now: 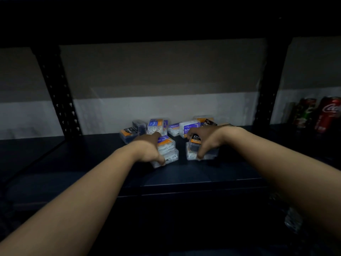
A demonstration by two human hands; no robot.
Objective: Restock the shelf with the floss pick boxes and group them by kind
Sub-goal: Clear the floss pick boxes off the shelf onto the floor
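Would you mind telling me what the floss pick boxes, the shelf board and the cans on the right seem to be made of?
Floss pick boxes: probably clear, glossy hard plastic, since white picks show through the walls; the coloured labels look like paper or film.
Shelf board: dark and matte, possibly painted metal or laminate; the dim light leaves it open.
Cans: likely printed metal, judging by the sheen on their rounded sides.
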